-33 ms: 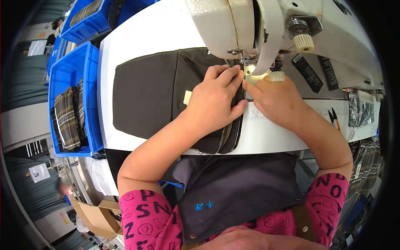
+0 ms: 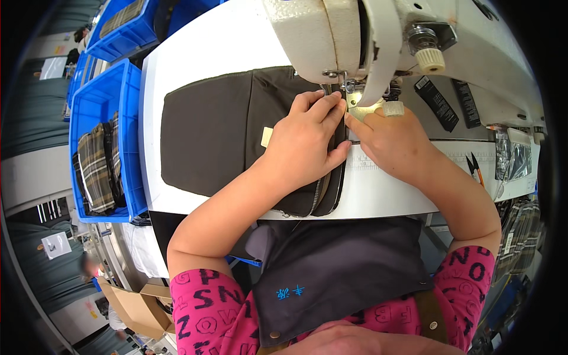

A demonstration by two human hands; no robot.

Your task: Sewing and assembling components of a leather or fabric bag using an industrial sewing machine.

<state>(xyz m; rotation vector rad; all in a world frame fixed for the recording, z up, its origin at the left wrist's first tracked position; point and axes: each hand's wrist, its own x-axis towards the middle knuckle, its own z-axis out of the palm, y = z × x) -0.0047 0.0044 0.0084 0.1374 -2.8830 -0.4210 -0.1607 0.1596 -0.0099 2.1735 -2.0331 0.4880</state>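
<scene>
A dark brown fabric panel (image 2: 204, 133) with a zipper (image 2: 315, 198) along its right side lies flat under the sewing machine (image 2: 319, 41). My left hand (image 2: 305, 133) rests on it with fingers stretched toward the presser foot (image 2: 350, 87) and thumb spread toward the right edge. Beside that edge is my right hand (image 2: 393, 139), its fingers bent and closed at the fabric's border, just in front of the needle area. The undersides of its fingers are hidden. A small pale yellow tag (image 2: 266, 137) sits on the panel by my left wrist.
Left of the white table (image 2: 177, 59) stands a blue crate (image 2: 131, 136) holding folded plaid cloth (image 2: 96, 168). Two black packets (image 2: 436, 103) lie under the machine arm. Thread snips (image 2: 473, 168) and a clear plastic bag (image 2: 513, 157) lie at the right. A cardboard box (image 2: 133, 307) is at lower left.
The fabric panel has slid very slightly away from me. Both hands look the same as before.
</scene>
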